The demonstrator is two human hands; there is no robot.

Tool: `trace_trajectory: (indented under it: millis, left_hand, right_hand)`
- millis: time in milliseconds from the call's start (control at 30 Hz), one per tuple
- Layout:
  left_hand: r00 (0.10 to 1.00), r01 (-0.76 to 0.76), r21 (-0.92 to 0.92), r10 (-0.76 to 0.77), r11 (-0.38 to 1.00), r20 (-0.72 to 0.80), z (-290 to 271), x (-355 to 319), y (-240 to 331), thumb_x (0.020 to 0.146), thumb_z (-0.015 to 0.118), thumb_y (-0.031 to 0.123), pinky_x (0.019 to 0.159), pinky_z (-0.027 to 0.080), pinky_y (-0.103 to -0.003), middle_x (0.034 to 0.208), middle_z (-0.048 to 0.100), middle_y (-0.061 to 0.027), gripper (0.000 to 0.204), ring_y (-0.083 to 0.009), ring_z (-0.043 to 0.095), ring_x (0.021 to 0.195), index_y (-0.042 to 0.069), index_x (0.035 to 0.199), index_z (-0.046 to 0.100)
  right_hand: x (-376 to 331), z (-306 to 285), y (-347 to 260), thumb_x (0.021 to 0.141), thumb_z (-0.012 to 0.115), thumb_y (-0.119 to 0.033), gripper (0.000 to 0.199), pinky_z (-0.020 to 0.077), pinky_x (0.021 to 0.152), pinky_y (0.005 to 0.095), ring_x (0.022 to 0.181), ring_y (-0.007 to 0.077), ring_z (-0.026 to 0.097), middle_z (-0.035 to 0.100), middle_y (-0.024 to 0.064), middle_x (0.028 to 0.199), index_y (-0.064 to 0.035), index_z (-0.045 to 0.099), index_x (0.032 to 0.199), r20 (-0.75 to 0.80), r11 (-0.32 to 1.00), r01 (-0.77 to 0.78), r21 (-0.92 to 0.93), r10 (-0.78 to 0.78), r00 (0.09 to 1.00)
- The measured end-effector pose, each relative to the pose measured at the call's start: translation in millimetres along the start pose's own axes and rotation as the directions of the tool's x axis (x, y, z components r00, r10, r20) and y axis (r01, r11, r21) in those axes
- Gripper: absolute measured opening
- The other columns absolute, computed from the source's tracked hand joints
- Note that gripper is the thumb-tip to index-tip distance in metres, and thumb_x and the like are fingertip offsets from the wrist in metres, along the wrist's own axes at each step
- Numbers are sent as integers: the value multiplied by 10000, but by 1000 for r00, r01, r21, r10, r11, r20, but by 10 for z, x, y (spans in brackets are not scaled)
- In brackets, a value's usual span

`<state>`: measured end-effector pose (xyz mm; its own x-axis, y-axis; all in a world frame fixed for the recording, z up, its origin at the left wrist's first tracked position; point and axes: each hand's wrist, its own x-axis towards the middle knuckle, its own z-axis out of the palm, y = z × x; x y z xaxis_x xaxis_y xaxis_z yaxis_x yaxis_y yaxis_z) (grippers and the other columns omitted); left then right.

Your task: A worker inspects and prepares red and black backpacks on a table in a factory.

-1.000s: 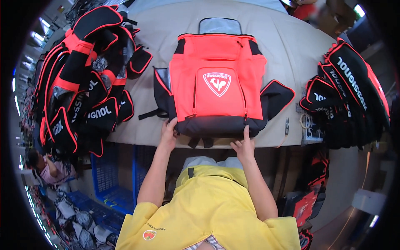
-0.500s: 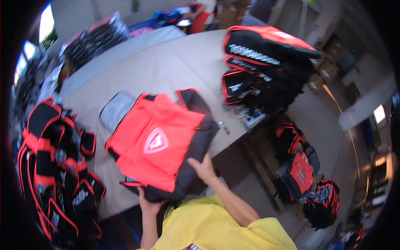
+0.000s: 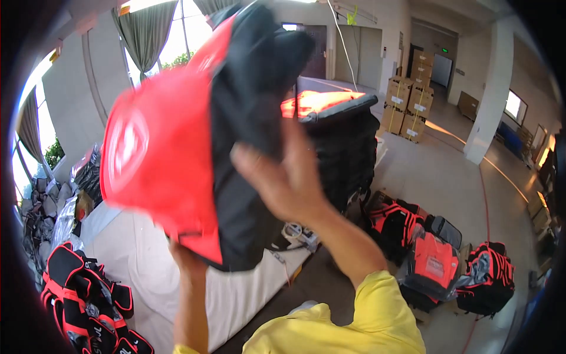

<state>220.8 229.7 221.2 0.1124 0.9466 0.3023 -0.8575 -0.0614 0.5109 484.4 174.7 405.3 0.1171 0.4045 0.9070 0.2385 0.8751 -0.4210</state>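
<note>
A red and black backpack (image 3: 168,141) with a pale emblem on its red face is lifted above the table, tilted and blurred by motion. My left hand (image 3: 190,256) grips its lower edge from below, with most of the fingers hidden behind it. Against the black side lies my right hand (image 3: 292,183), thumb apart from the fingers and also smeared. Beyond that hand, a tall stack of black backpacks (image 3: 348,147) with a red one on top stands on the table, partly hidden by the lifted bag.
The pale-covered table (image 3: 141,277) spreads below. At its left lies a heap of black and red bags (image 3: 88,295). Several packed backpacks (image 3: 433,262) stand low on the right. Cardboard boxes (image 3: 407,106) and a white pillar (image 3: 492,100) are farther back.
The backpack has risen off the table and turned, with both my hands on it. My view has tipped up, showing more of the room, and the backpack is now close to the stack.
</note>
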Motion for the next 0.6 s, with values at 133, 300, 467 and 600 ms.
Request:
trace_trajectory:
  millis: [133,300,467,600]
  left_hand:
    - [880,194,-179,-90,965,466,1292,1356,-212,1129,505,554,1248,395,-571,1614,556,-115,645,-326,535,1484,122,1608,485]
    - [876,67,272,-187,960,445,1791,1344,-924,1135,359,660,1119,482,-566,1542,617,-123,747,-374,615,1383,96,1610,479]
    - [525,-58,430,-339,901,781,1865,661,-1307,1137,463,582,1157,489,-514,1500,609,-307,815,-415,622,1386,-116,1557,483]
    - [327,-138,407,-346,903,880,2511,241,-862,1039,588,661,1194,452,-571,1539,556,-350,982,-482,598,1405,-140,1583,423]
  right_hand:
    - [1248,-981,260,937,788,-265,494,554,964,401,1048,280,717,755,167,1188,67,660,1280,-317,998,60,-35,-68,946]
    - [2423,-2270,991,896,776,-239,437,575,838,399,948,246,731,771,145,1095,68,706,1199,-346,996,-57,64,76,935]
    - [1733,-3244,2702,930,771,-311,555,585,936,423,1086,273,718,720,171,1243,51,625,1325,-501,880,-439,-182,301,811]
    - [-305,-3407,3609,992,742,-325,557,637,745,515,1108,329,723,707,168,1301,-22,590,1434,-625,495,-867,-52,661,415]
